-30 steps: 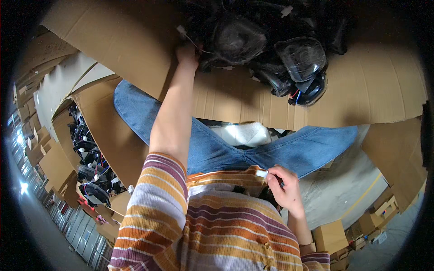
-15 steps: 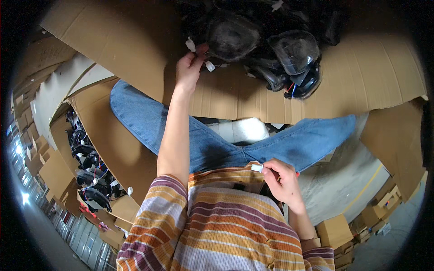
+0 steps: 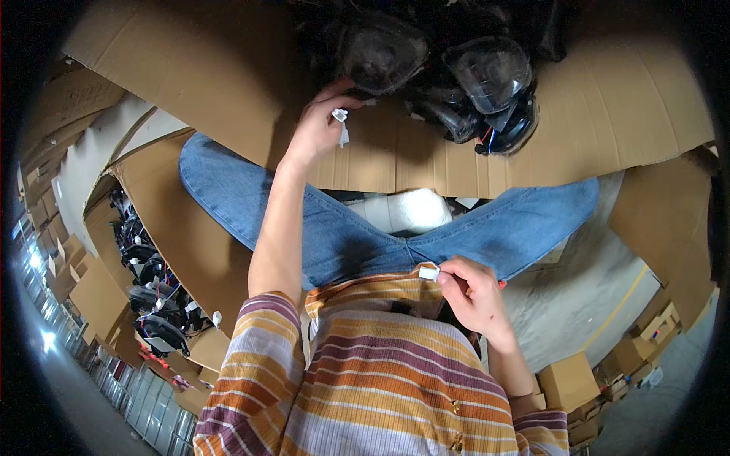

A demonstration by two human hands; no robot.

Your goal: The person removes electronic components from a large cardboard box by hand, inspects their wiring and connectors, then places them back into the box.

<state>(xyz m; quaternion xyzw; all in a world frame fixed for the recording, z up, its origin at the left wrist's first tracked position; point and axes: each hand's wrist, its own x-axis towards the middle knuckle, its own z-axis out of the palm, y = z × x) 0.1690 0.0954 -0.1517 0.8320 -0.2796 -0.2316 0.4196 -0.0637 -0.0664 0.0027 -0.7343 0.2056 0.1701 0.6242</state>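
My left hand (image 3: pixel 313 131) is over the near edge of a large cardboard box (image 3: pixel 441 171), partly closed with small white plug connectors (image 3: pixel 340 115) against its thumb side. Its fingertips reach toward a black lamp-like unit with a clear cover (image 3: pixel 384 57). Close to my waist, my right hand (image 3: pixel 475 300) pinches a white plug connector (image 3: pixel 428 273) between thumb and fingers. A bit of red shows behind that hand; what it belongs to is hidden. Further right in the box lies a second clear-covered unit (image 3: pixel 490 76), with red and blue wires below it.
My legs in jeans (image 3: pixel 357 235) spread beneath the box flap. To the left stands an open carton (image 3: pixel 198 205) holding several black wired units (image 3: pixel 156 296). A white roll-shaped object (image 3: pixel 411 211) lies between my knees. More cardboard boxes (image 3: pixel 566 380) are at the lower right.
My left hand has turned and shifted slightly, bringing the white connectors to its thumb side while its fingers point toward the lamp unit. My right hand keeps its pinch, nearly in place.
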